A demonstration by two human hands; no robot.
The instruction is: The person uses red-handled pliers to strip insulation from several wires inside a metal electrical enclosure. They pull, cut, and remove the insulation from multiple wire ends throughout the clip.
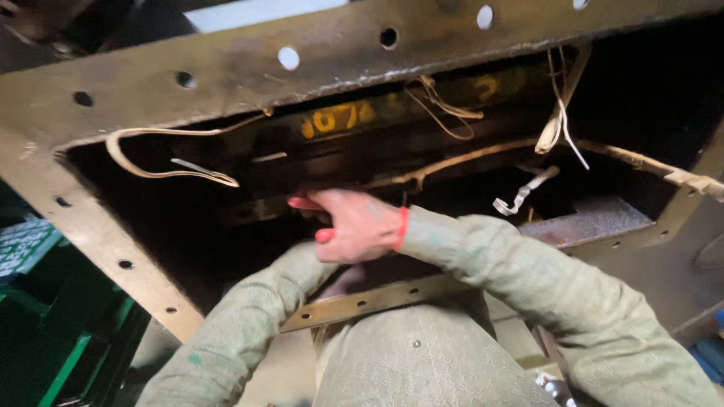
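Reaching hands [354,226] (inside rusty frame [226,71])

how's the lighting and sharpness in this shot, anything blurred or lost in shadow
Head view: the metal frame is lit on its top beam, but the cavity behind it falls into deep shadow. The right hand is slightly motion-blurred at the fingers. The left hand is hidden behind the right forearm. The loose straps catch light. The top edge looks overexposed.

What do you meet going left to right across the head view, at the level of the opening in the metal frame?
Green object → perforated frame leg → looped pale strap → right hand with a red wristband → bent white clip → hanging pale cords → frayed strip at the right edge.
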